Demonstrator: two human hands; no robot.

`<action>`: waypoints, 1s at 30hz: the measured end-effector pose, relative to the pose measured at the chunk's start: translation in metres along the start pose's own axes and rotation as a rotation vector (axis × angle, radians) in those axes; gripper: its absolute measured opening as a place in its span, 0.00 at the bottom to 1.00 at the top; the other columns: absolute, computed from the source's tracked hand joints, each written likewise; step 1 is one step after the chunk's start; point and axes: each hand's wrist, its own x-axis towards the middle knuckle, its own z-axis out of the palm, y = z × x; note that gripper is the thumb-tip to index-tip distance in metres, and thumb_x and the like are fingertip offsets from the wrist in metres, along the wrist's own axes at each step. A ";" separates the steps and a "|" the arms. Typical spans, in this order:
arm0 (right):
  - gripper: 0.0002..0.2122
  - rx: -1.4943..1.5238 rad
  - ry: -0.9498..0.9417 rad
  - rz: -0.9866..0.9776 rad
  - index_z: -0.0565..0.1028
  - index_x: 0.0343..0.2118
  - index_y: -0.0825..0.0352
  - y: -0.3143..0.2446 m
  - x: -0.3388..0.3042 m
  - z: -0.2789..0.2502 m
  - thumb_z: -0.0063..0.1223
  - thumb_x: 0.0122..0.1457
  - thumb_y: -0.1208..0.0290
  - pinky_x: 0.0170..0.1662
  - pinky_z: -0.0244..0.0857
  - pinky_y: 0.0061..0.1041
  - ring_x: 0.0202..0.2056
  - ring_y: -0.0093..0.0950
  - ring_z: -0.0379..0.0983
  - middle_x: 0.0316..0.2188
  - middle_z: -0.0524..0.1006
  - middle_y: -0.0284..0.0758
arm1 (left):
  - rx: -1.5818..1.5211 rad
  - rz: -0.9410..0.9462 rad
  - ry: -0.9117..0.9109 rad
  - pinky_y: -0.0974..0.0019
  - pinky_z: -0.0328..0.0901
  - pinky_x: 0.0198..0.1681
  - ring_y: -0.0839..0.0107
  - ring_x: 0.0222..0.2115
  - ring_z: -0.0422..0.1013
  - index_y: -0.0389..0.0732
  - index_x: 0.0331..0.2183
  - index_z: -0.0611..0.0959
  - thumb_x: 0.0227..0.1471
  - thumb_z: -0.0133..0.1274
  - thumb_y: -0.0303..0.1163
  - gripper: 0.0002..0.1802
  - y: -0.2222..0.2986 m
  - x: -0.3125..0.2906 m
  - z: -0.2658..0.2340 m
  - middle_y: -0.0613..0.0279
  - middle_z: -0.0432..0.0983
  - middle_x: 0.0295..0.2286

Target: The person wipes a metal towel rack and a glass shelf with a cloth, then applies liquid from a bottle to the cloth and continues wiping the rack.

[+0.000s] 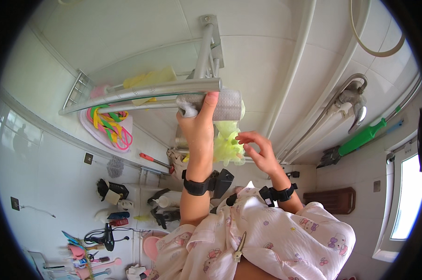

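My left hand [198, 123] is raised to a metal towel rack [150, 91], with its thumb against the end of the front rail. Its fingers are closed round a grey cloth [227, 104] with a fine pattern, bunched just below that rail. Under the cloth hangs a frilly yellow-green thing [228, 147], thin and crumpled like a rubber glove. Beside its right edge is my right hand [260, 150], fingers bent and apart; whether the fingertips touch it I cannot tell. Black bands with small boxes sit on both wrists.
Yellow cloth [150, 78] and colourful straps [109, 122] hang from the rack's left part. White pipes [292, 70] run along the tiled wall to the right. A shower tap [351, 98] and a green-handled brush [362, 137] are farther right. A hair dryer [108, 237] is at lower left.
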 end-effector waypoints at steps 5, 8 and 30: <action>0.13 0.040 -0.007 0.021 0.72 0.44 0.71 0.000 -0.004 0.007 0.46 0.55 0.79 0.44 0.67 0.28 0.39 0.28 0.74 0.39 0.76 0.37 | 0.078 -0.001 0.014 0.73 0.64 0.34 0.79 0.28 0.69 0.34 0.34 0.81 0.42 0.65 0.31 0.15 0.000 -0.008 -0.002 0.66 0.76 0.30; 0.12 0.045 -0.005 0.031 0.72 0.44 0.70 0.001 -0.009 0.011 0.46 0.56 0.80 0.44 0.67 0.28 0.38 0.28 0.74 0.38 0.77 0.37 | 0.051 0.024 0.036 0.73 0.64 0.33 0.79 0.28 0.69 0.33 0.34 0.80 0.41 0.65 0.30 0.16 0.004 -0.019 -0.012 0.64 0.77 0.30; 0.22 -1.099 0.204 -0.752 0.71 0.49 0.56 -0.085 0.175 0.189 0.49 0.53 0.52 0.52 0.55 0.50 0.50 0.41 0.64 0.49 0.69 0.37 | 0.233 0.232 0.963 0.65 0.63 0.47 0.67 0.42 0.69 0.30 0.45 0.73 0.49 0.55 0.25 0.20 0.039 -0.157 -0.249 0.56 0.72 0.44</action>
